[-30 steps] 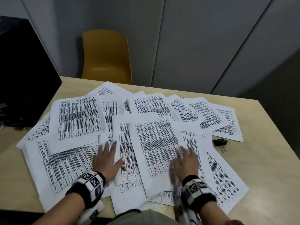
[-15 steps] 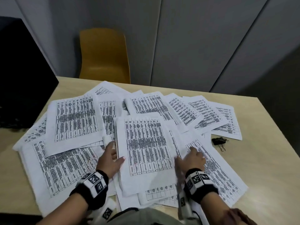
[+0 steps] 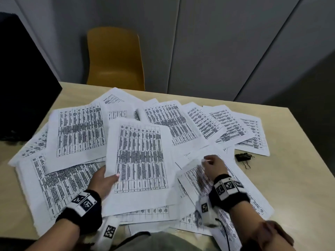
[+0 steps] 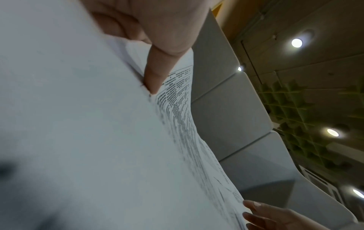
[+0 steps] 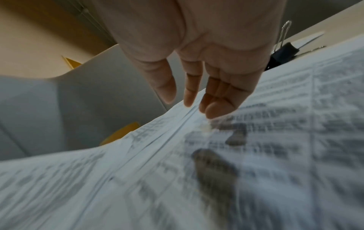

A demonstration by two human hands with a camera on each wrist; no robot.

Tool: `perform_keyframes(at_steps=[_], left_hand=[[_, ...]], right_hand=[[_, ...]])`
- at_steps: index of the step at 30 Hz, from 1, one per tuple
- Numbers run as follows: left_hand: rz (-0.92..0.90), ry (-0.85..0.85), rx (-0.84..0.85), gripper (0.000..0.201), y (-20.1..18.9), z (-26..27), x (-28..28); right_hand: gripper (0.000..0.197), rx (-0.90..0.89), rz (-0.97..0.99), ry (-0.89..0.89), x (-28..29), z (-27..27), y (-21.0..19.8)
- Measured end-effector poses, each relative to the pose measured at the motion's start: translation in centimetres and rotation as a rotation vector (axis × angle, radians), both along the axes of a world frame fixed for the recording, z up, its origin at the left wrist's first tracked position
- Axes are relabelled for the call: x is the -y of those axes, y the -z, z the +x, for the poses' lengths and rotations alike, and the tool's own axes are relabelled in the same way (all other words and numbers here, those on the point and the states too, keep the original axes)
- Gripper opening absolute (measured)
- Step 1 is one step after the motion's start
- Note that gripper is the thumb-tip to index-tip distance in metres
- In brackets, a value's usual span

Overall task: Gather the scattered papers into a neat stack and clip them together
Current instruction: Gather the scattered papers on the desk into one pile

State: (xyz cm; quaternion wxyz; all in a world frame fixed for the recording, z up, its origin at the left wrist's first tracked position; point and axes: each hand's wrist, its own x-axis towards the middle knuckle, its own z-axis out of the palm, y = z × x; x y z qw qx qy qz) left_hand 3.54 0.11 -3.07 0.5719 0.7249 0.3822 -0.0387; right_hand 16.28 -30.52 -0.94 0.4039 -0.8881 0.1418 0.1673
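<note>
Papers [image 3: 79,131], printed with dense tables, lie fanned and overlapping across most of the pale wooden tabletop [image 3: 299,178], with no neat stack among them. We see the left hand [image 3: 103,180] holding the left edge of a small bundle of sheets [image 3: 139,160] at the middle of the spread; in the left wrist view the thumb [image 4: 155,74] lies on the printed face while the other fingers curl beneath, so the bundle is pinched and lifted slightly off the sheets under it. We see the right hand [image 3: 213,165] to the right of that bundle, over a skewed sheet [image 3: 195,178]; its fingers [image 5: 214,107] are extended and close together, their tips at the paper's surface, gripping nothing. Motion blur softens this hand in the head view, and we cannot tell how firmly it presses. A black binder clip [image 3: 243,157] rests on bare tabletop just beyond the right margin of the papers, apart from both hands. Behind the tabletop stand a yellow chair [image 3: 114,58] and grey wall panels [image 3: 217,42]; a dark object [image 3: 23,87] occupies the left side.
</note>
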Motion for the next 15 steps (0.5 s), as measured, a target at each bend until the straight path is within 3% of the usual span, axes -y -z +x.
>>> perform_keyframes(at_steps=[7, 12, 15], left_hand=[[-0.078, -0.055, -0.034, 0.048, 1.5, -1.4, -0.9], [-0.102, -0.074, -0.011, 0.043, 1.4, -1.7, -1.2], [-0.139, -0.109, 0.032, 0.048, 0.9, -1.4, -1.3]], right_hand=[[0.046, 0.01, -0.142, 0.126, -0.3, 7.3, 0.1], [0.067, -0.013, -0.379, -0.021, -2.4, 9.2, 0.8], [0.06, -0.005, -0.437, -0.063, -2.8, 9.4, 1.4]])
